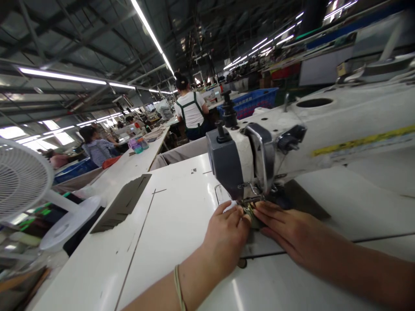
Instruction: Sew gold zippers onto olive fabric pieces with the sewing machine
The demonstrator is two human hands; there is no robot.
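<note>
An industrial sewing machine [227, 164] stands on the white table, its needle area directly in front of my hands. A small dark olive fabric piece [257, 222] lies under the presser foot, mostly covered by fingers. My left hand [227, 233], with a thin band at the wrist, is closed with curled fingertips on the fabric's left edge. From the other side, my right hand [295, 229] has its fingers pressed together against the right edge. Its fingertips almost meet those of the left hand beside the foot. Another dark fabric piece [304, 201] rests beneath the machine arm.
Flat grey-olive fabric pieces [121, 205] lie on the table [171, 233] to the left. A white fan [69, 220] stands at the far left. Behind the machine are a blue basket [256, 101] and a person in a white top [191, 110]; others sit further back.
</note>
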